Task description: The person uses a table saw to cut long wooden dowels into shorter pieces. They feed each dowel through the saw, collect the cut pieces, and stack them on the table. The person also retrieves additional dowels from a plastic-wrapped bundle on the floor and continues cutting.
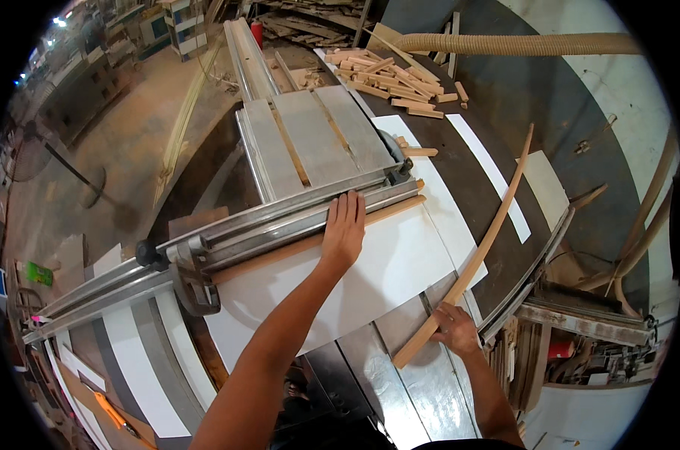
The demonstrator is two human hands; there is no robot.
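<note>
My right hand (457, 330) grips a long, tapering wooden strip (482, 251) near its wide end; the thin end points away to the far right. My left hand (345, 225) lies with outstretched fingers over a metal fence (272, 238) that crosses the sliding-table saw. Along the near side of that fence runs another wooden strip (280, 253), partly hidden beneath my left hand. Under both hands' area spreads a white panel (400, 259) on the grey metal saw table (422, 390).
Short cut wood pieces (400, 79) are heaped at the far side, near the ribbed hose (505, 44). A saw blade part (390, 145) stands by the fence's right end. A dark clamp (194, 285) sits at its left. An orange utility knife (111, 411) lies at lower left.
</note>
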